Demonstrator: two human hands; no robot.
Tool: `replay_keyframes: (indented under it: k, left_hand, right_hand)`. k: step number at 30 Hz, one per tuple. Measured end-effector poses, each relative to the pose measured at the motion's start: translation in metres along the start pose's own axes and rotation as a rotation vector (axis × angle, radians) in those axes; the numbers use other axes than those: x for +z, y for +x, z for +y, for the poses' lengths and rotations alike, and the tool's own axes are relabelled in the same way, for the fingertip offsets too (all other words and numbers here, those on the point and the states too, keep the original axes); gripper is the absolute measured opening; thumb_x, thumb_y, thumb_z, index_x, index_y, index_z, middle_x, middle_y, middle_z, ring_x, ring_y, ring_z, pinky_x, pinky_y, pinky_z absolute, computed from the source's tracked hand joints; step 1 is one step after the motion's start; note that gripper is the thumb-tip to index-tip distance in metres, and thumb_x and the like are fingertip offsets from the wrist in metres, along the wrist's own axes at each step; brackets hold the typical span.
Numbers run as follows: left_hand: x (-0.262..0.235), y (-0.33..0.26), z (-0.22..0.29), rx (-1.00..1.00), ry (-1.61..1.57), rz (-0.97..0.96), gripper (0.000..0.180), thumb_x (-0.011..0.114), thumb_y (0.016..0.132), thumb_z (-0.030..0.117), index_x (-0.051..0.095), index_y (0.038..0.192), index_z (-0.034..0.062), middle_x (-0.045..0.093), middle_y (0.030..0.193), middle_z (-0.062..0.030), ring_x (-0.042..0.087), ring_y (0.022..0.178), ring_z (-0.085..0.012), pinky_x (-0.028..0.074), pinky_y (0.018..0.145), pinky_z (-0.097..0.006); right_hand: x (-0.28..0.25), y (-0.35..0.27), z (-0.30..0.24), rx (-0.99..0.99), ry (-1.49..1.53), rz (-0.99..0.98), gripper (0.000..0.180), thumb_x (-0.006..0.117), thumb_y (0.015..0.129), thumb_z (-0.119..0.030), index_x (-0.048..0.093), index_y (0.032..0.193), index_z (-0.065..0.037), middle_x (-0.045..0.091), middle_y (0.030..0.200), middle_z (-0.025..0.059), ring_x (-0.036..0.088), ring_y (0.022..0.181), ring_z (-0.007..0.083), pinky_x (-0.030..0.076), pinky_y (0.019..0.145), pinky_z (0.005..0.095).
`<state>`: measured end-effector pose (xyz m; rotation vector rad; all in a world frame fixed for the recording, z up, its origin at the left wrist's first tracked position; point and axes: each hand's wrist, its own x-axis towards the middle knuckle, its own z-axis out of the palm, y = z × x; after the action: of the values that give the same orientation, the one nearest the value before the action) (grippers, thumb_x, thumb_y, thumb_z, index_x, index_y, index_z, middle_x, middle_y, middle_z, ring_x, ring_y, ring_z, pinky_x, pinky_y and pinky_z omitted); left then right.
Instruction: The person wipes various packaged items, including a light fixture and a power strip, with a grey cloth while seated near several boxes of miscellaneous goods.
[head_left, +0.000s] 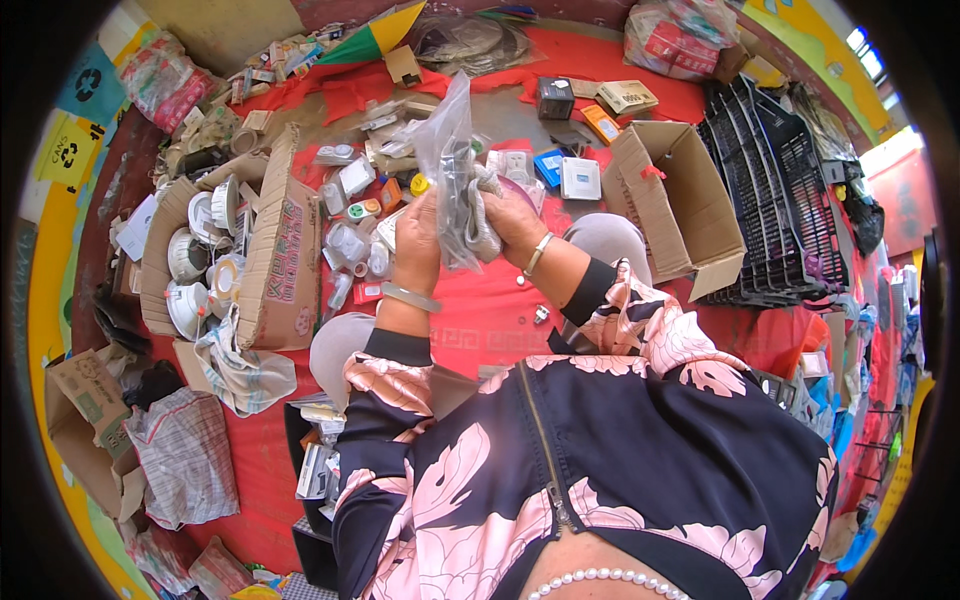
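Observation:
In front of me, above the red floor cover [470, 315], I hold up a clear plastic bag [444, 135] with something long and dark grey inside. My left hand [417, 232] is closed on the bag's left side. On the other side my right hand [514, 222] grips a folded grey cloth [486, 215], pressed against the bag. What the bag contains cannot be made out exactly. Small goods lie on the floor just beyond and left of my hands, among them clear plastic containers [347, 243] and a yellow round piece [419, 184].
At left stands a cardboard box [290, 255] holding several white round fixtures [188, 255]. On the right are an open cardboard box [690, 215] and black plastic crates [775, 190]. A white square box [581, 179] lies ahead. A checked bag [185, 460] sits lower left.

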<state>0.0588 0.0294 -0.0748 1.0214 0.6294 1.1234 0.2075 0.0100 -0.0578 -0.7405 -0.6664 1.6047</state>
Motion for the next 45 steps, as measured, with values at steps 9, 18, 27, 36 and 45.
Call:
replay_keyframes:
  k: [9, 18, 27, 36, 45]
  left_hand:
    - [0.008, -0.004, 0.019, -0.198, -0.510, 0.115, 0.034, 0.059, 0.088, 0.015, 0.053, 0.118, 0.0012, 0.059, 0.114, -0.0089, 0.059, 0.101, -0.0202, 0.048, 0.087, -0.035]
    - [0.008, -0.006, 0.033, -0.051, -0.614, 0.096, 0.038, 0.052, 0.093, 0.021, 0.047, 0.125, 0.0009, 0.056, 0.119, -0.0112, 0.055, 0.108, -0.0256, 0.044, 0.094, -0.041]
    - [0.026, -0.017, 0.052, -0.121, -0.683, -0.060, 0.038, 0.050, 0.092, 0.016, 0.045, 0.127, 0.0013, 0.055, 0.120, -0.0127, 0.055, 0.109, -0.0257, 0.045, 0.095, -0.042]
    - [-0.005, -0.002, 0.020, 0.055, -0.369, 0.194, 0.035, 0.044, 0.095, 0.023, 0.047, 0.121, 0.0003, 0.056, 0.114, -0.0092, 0.057, 0.104, -0.0205, 0.049, 0.088, -0.032]
    - [-0.018, -0.002, 0.053, 0.055, -0.662, 0.337, 0.040, 0.049, 0.094, 0.028, 0.049, 0.124, 0.0012, 0.058, 0.119, -0.0113, 0.057, 0.106, -0.0280, 0.043, 0.095, -0.043]
  right_hand:
    - [0.007, 0.000, -0.020, -0.349, -0.502, -0.007, 0.024, 0.057, 0.087, -0.008, 0.059, 0.110, -0.003, 0.062, 0.101, 0.0017, 0.057, 0.091, 0.0103, 0.047, 0.080, 0.0253]
    - [-0.026, 0.006, -0.117, -0.568, -0.174, 0.229, 0.024, 0.058, 0.089, -0.011, 0.057, 0.112, -0.004, 0.062, 0.101, 0.0033, 0.059, 0.089, 0.0123, 0.048, 0.078, 0.0259]
    - [0.013, 0.001, -0.126, -0.763, -0.603, 0.129, 0.034, 0.066, 0.084, -0.023, 0.058, 0.113, -0.008, 0.062, 0.099, 0.0024, 0.057, 0.089, 0.0113, 0.046, 0.079, 0.0256]
    - [0.055, -0.022, -0.040, -0.670, -1.860, -0.398, 0.061, 0.068, 0.074, -0.028, 0.046, 0.129, -0.015, 0.042, 0.137, 0.0114, 0.035, 0.131, 0.0270, 0.028, 0.105, 0.0439]
    - [0.010, -0.062, -0.015, -0.435, -1.772, -0.764, 0.046, 0.064, 0.069, -0.016, 0.056, 0.114, -0.009, 0.055, 0.122, 0.0101, 0.052, 0.114, 0.0240, 0.040, 0.094, 0.0423]
